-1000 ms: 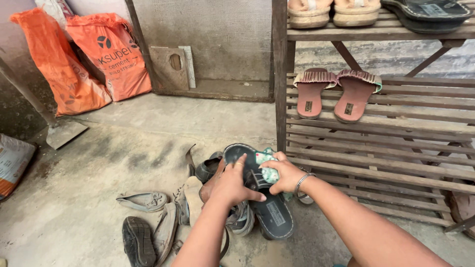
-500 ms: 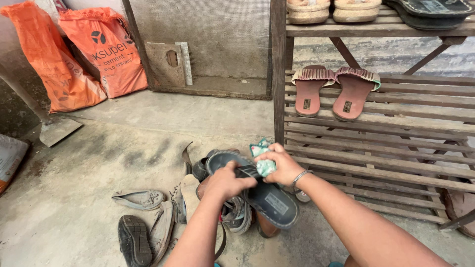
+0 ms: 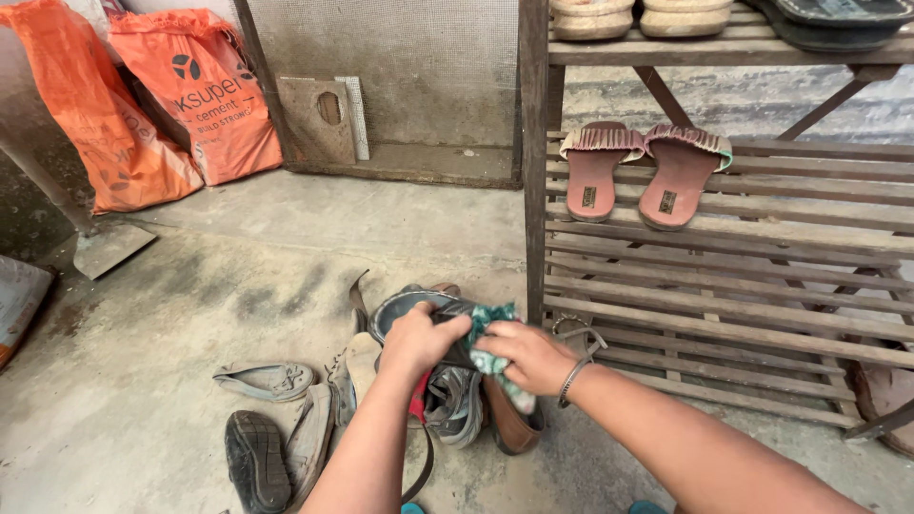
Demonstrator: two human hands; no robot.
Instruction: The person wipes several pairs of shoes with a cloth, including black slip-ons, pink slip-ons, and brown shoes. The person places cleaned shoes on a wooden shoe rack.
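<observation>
Both hands on a dark sandal over the shoe pile, beside the wooden rack.

Left hand [image 3: 416, 338] has its fingers curled round the dark sandal [image 3: 405, 306], holding it tilted above the shoe pile [image 3: 314, 428] on the concrete floor [image 3: 238, 276]. Right hand [image 3: 533, 357] has its fingers closed on a green patterned cloth [image 3: 490, 328], pressed against the sandal. Wooden rack [image 3: 724, 286] stands just to the right, a pair of brown sandals [image 3: 633, 176] on its middle shelf. Orange sacks [image 3: 162, 95] lean against the far wall.
</observation>
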